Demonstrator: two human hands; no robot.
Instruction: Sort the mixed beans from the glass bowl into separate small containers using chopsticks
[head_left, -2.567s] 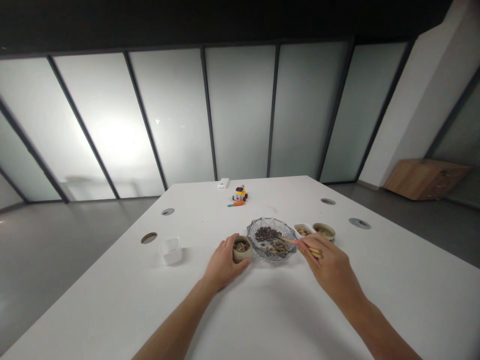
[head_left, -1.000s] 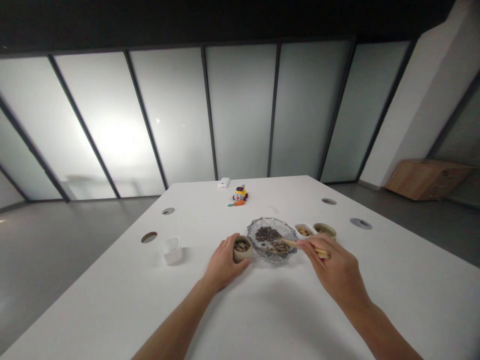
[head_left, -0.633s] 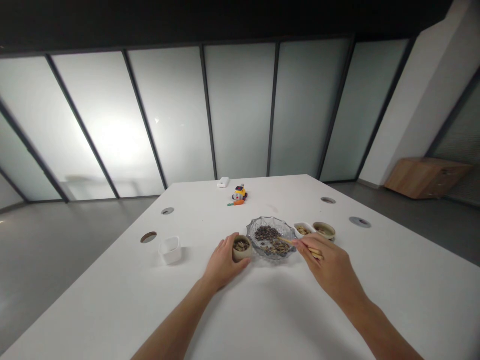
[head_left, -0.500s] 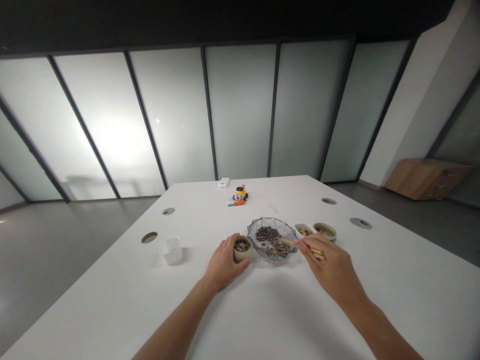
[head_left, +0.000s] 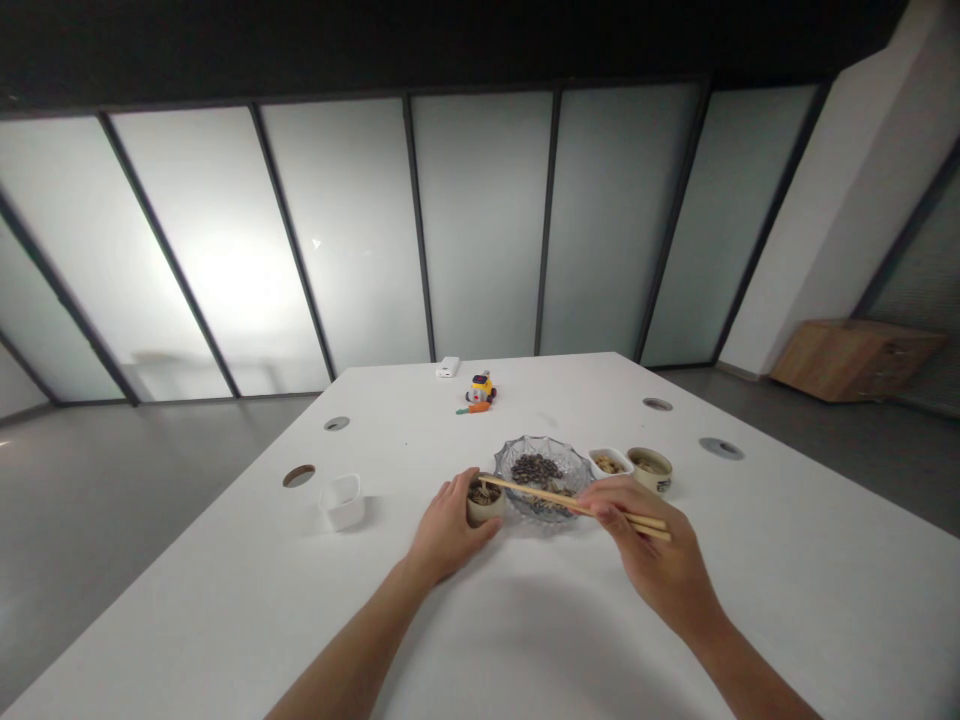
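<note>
My left hand is curled round a small beige cup that stands on the table and has striped seeds in it. In my right hand is a pair of chopsticks, held slantwise, with their tips over the cup's mouth. Whether the tips pinch a seed is too small to tell. Beneath the chopsticks sits a clear glass bowl with dark seeds at the back and lighter striped seeds at the front, partly covered by the chopsticks and my fingers.
Behind my right hand stand a white dish of pale pieces and another beige cup. To the left is a clear plastic container. Farther back lie an orange toy carrot, a yellow toy vehicle and a white box.
My right hand has shifted the chopsticks' tips leftward from the seeds in the glass bowl to above the small cup. My left hand stays on the cup.
</note>
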